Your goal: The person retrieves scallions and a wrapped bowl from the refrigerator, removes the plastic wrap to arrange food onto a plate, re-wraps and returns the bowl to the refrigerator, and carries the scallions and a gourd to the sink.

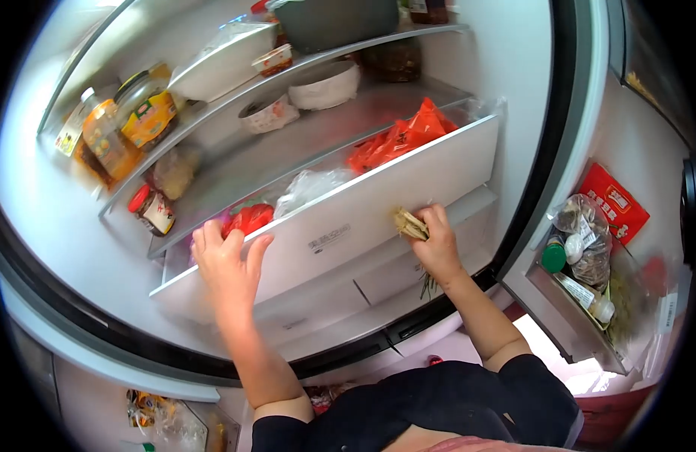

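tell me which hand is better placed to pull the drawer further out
Probably the left hand: it is at the top edge of the drawer, with nothing visible in its grasp. The right hand holds a bundle of stalks, so it seems less free.

The left grip (231, 264) is at the drawer (355, 211), the right grip (438, 245) holding stalks (409, 224).
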The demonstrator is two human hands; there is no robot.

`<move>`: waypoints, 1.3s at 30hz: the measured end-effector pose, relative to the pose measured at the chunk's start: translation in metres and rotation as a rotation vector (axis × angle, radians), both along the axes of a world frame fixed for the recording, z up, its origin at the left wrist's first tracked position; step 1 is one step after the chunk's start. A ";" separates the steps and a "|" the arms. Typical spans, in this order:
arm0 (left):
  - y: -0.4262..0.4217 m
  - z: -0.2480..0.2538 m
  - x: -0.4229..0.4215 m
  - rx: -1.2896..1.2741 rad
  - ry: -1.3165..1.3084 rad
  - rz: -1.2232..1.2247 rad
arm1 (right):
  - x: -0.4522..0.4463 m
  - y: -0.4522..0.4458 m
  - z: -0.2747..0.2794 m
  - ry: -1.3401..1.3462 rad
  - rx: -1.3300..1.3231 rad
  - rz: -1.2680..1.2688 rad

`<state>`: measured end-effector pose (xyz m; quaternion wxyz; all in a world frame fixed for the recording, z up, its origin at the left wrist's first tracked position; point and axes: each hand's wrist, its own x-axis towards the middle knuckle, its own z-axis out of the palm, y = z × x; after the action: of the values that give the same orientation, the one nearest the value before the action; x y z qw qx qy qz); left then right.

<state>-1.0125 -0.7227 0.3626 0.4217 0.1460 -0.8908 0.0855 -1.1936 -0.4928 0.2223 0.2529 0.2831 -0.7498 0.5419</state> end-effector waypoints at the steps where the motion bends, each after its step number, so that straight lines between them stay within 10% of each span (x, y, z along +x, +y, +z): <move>1: 0.000 -0.004 -0.003 -0.037 0.058 -0.005 | -0.001 0.000 0.002 -0.044 0.001 0.013; 23: -0.003 -0.057 -0.008 0.133 0.447 -0.010 | 0.097 0.018 -0.060 -0.361 0.256 0.359; 30: 0.122 -0.243 0.143 0.539 0.135 -0.227 | 0.143 0.036 -0.100 -0.437 0.358 0.595; 35: 0.241 -0.345 0.304 0.923 -0.116 0.285 | 0.194 0.019 -0.105 -0.309 0.468 1.024; 39: 0.339 -0.328 0.387 1.058 0.074 0.797 | 0.287 0.015 -0.133 -0.389 0.698 1.388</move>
<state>-0.6251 -0.3836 0.0346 0.2596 0.6546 -0.6754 -0.2190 -0.9066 -0.4777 0.0897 -0.3805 0.6483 -0.5593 0.3495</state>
